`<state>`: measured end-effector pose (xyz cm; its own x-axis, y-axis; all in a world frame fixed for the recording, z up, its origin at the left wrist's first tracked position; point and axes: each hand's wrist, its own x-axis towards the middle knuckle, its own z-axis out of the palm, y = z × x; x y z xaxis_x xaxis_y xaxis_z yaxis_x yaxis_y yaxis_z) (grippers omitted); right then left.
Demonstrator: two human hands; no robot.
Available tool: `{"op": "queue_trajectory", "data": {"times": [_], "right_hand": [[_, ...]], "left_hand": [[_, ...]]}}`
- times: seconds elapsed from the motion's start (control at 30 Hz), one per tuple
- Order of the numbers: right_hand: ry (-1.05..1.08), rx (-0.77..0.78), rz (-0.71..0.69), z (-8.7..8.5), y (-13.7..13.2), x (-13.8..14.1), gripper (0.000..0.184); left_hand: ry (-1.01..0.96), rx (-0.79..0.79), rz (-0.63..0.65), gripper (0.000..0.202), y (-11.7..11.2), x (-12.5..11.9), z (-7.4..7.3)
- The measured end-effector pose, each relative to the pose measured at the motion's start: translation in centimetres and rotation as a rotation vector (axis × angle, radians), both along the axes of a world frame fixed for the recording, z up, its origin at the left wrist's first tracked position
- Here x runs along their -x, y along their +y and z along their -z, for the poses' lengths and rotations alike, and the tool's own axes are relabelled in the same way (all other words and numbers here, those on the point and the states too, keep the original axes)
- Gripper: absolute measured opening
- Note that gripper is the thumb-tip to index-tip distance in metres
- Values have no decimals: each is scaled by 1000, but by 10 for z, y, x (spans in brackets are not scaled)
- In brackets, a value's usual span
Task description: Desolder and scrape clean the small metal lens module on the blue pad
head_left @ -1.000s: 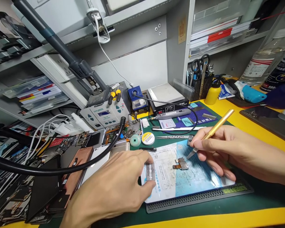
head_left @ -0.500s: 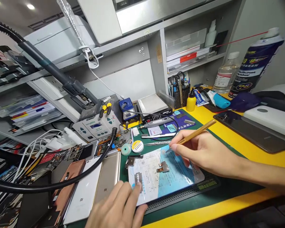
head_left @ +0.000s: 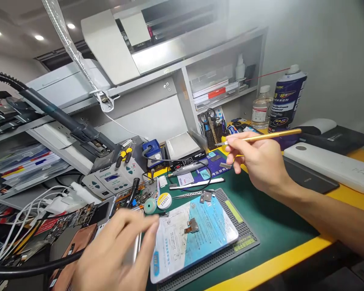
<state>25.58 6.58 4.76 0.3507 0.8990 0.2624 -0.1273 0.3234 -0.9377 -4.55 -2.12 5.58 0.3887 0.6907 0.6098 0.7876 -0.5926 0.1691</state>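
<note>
Hands: right hand (head_left: 257, 165) pinches gold-handled knife (head_left: 276, 134), raised at 2 o'clock; left hand (head_left: 115, 242) at 7 o'clock, blurred, fingers bunched, hold unclear. Flex-cable module (head_left: 191, 225) lies untouched on printed sheet (head_left: 170, 254), 6 o'clock.

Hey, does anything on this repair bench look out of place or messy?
The left end looks disorderly: tangled white cables and bare circuit boards lie heaped together, with a black flexible hose draped in front of them. Also, a small metal part sits loose beside the printed sheet, apart from the other parts.
</note>
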Motion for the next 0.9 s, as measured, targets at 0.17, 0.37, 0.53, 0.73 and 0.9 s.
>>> {"op": "queue_trajectory", "data": {"times": [0.17,0.37,0.53,0.73,0.9], "right_hand": [[72,105,84,-1,21,-7,14],[63,237,60,2,25,-8,20],[62,256,31,3,24,-8,20],[65,244,19,5,23,-7,17],[61,260,10,4,22,-6,20]], "left_hand": [[-184,578,-101,23,85,-49,-7],[-244,919,-161,27,148,-102,13],[-349,1086,-232,33,164,-134,27],[-411,1218,-219,33,176,-151,29],[-423,1262,-203,34,186,-153,34]]}}
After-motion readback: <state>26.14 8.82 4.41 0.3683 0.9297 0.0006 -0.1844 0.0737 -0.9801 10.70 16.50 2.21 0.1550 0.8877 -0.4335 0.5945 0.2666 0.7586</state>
